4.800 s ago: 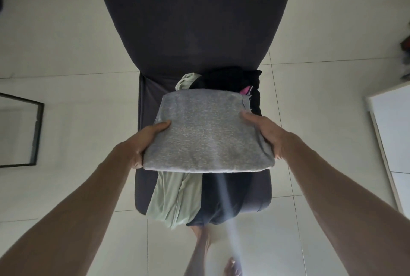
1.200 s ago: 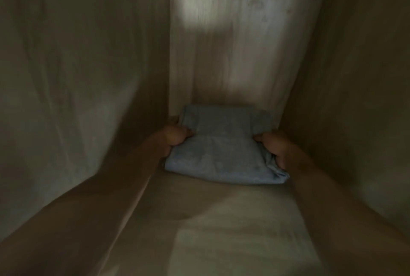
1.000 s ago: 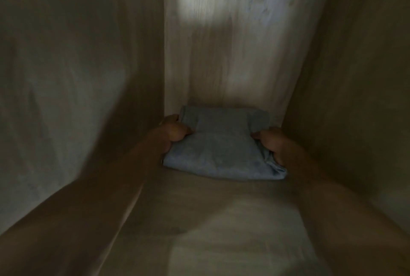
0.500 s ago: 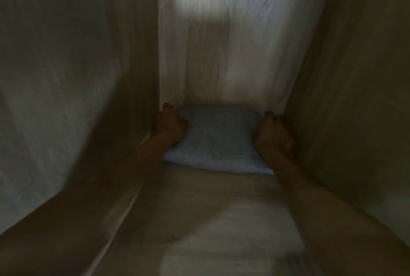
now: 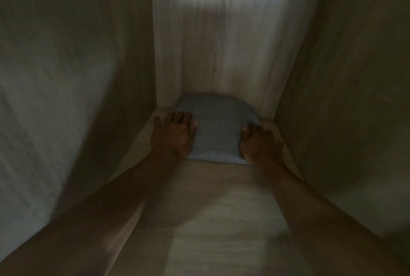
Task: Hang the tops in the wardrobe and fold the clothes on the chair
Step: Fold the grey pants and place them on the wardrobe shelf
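A folded grey garment (image 5: 216, 129) lies flat on the wooden wardrobe shelf (image 5: 213, 220), pushed against the back panel. My left hand (image 5: 174, 134) rests palm down on its left edge, fingers spread and fairly straight. My right hand (image 5: 260, 144) rests palm down on its right edge in the same way. The compartment is dim and the picture is slightly blurred.
The shelf is boxed in by a left side panel (image 5: 77, 98), a back panel (image 5: 221, 42) and a right side panel (image 5: 343, 98). Bare shelf board stretches from the garment toward me.
The garment went from the chair into the wardrobe and slid to the back of the shelf. My hands changed from gripping its sides to lying flat on it.
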`<state>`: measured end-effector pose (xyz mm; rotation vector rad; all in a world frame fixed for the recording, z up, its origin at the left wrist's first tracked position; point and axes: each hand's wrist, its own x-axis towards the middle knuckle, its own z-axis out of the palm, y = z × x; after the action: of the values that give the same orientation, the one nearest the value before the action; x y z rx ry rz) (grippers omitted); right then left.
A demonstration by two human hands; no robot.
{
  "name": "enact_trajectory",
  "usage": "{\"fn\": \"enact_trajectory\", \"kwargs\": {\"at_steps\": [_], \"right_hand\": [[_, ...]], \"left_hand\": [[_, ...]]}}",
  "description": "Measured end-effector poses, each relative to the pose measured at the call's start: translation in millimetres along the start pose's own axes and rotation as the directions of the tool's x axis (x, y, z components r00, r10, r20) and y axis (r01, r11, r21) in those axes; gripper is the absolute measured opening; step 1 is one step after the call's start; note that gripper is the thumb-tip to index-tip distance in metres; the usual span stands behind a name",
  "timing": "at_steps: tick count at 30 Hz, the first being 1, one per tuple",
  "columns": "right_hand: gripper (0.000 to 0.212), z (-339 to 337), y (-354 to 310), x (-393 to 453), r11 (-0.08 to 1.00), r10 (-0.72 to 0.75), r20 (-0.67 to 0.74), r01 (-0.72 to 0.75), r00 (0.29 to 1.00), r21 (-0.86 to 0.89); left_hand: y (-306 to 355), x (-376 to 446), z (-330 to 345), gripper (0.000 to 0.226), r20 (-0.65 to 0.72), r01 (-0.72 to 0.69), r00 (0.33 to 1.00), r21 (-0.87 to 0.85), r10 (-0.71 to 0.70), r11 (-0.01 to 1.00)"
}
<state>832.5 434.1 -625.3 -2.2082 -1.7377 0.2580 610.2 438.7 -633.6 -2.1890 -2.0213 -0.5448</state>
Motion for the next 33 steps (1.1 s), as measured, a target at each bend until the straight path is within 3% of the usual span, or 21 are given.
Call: {"fn": "enact_trajectory", "kwargs": {"at_steps": [4, 8, 15, 17, 20, 23, 26, 29, 33], "right_hand": [[0.056, 1, -9, -7, 1.000, -0.029, -0.076, 0.030, 0.997, 0.003], [0.055, -13, -17, -36, 0.998, -0.039, -0.079, 0.042, 0.996, 0.040], [0.059, -71, -55, -130, 0.994, -0.021, 0.030, 0.018, 0.999, 0.104], [0.056, -90, -66, -166, 0.991, -0.106, 0.038, 0.102, 0.994, 0.089], [0.042, -142, -89, -231, 0.988, -0.110, 0.114, 0.095, 0.987, 0.125], [0.044, -192, -111, -291, 0.985, -0.027, 0.089, 0.011, 0.996, 0.171], [0.040, -241, -141, -353, 0.984, 0.002, 0.176, -0.034, 0.984, 0.176], [0.038, -288, -177, -405, 0.978, -0.010, 0.284, -0.050, 0.959, 0.204], [0.032, -325, -234, -457, 0.972, -0.124, 0.374, 0.036, 0.919, 0.234]], "left_hand": [[2, -4, -5, 0.058, -0.036, 0.063, 0.997, 0.047, -0.061, 0.997], [0, -33, -23, 0.058, 0.010, 0.091, 0.996, -0.025, -0.091, 0.996], [13, -105, -106, 0.055, 0.068, 0.080, 0.995, -0.163, -0.069, 0.983], [17, -129, -139, 0.058, 0.093, 0.065, 0.995, -0.243, -0.043, 0.968], [16, -176, -203, 0.065, 0.065, -0.028, 0.996, -0.430, 0.062, 0.902], [11, -229, -292, 0.048, 0.117, -0.057, 0.984, -0.502, 0.134, 0.863], [-7, -278, -378, 0.048, 0.194, -0.050, 0.962, -0.563, 0.191, 0.825], [-33, -320, -447, 0.044, 0.208, -0.008, 0.966, -0.572, 0.154, 0.820], [-83, -360, -520, 0.046, 0.267, 0.094, 0.962, -0.511, 0.054, 0.854]]}}
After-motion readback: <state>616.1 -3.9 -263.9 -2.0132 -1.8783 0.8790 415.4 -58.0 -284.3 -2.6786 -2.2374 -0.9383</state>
